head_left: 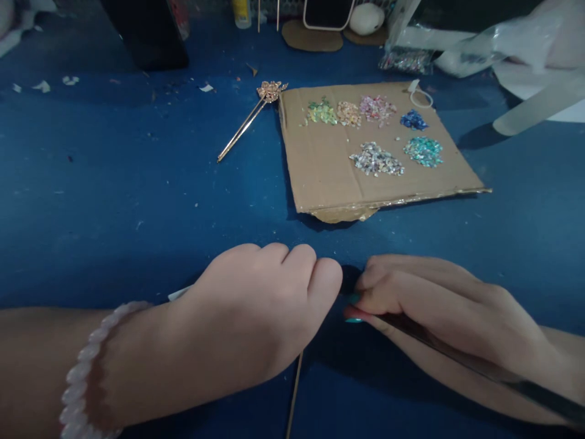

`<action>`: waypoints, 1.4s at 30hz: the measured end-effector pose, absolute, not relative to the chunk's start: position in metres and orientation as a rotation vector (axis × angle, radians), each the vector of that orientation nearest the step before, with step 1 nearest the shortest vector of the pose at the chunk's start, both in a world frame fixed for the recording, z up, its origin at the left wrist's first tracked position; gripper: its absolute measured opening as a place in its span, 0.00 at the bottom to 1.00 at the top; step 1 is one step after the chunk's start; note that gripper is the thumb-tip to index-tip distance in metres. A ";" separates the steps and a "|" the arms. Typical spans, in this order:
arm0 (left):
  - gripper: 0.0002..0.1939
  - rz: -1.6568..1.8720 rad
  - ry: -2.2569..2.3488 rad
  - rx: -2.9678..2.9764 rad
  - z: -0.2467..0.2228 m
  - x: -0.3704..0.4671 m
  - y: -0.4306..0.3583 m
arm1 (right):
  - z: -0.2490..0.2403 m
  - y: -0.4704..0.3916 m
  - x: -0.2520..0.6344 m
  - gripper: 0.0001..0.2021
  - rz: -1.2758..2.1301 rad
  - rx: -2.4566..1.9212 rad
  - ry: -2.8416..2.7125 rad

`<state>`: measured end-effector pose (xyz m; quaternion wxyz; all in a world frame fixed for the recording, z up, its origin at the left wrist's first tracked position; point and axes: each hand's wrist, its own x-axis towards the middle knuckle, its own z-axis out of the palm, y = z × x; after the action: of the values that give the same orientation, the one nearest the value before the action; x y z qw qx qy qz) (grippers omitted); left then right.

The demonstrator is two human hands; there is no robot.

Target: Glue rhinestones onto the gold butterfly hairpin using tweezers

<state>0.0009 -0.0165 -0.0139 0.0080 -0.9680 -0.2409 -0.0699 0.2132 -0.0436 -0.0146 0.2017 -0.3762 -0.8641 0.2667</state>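
My left hand point(269, 305) is curled closed, knuckles up, in front of the cardboard. A thin gold-coloured rod point(295, 393) sticks out below it toward me; the hand hides its other end. Close by on the right, my right hand point(439, 305) pinches with thumb and fingers. A long, slim dark tool point(484, 370) lies along that hand and runs back to the lower right; its tip is hidden, and I cannot tell its kind. Beyond the hands, a piece of cardboard point(324, 177) carries small piles of coloured chips, including grey-white chips point(377, 160) and turquoise chips point(423, 151).
A gold two-pronged hairpin point(247, 125) with a flower head lies left of the cardboard on the blue table point(114, 183). A frosted tube point(525, 110), plastic bags point(498, 46), a yellow-labelled bottle point(242, 13) and a dark upright object point(146, 36) stand or lie along the back.
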 end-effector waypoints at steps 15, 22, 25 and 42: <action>0.08 -0.250 -0.784 -3.004 -0.014 0.000 -0.018 | -0.014 -0.043 0.211 0.13 0.567 -0.982 -2.446; 0.07 -0.254 -0.807 -3.020 -0.015 0.000 -0.018 | -0.013 -0.044 0.214 0.13 0.770 -1.044 -2.439; 0.07 -0.252 -0.813 -3.014 -0.015 0.000 -0.018 | -0.013 -0.045 0.213 0.12 0.722 -1.043 -2.426; 0.08 -0.231 -0.817 -3.009 -0.015 0.001 -0.018 | -0.012 -0.046 0.212 0.09 0.556 -0.984 -2.446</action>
<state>0.0006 -0.0177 -0.0146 0.0076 -0.9624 -0.2612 -0.0739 0.2124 -0.0459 -0.0124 0.2216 -0.3562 -0.8852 0.2012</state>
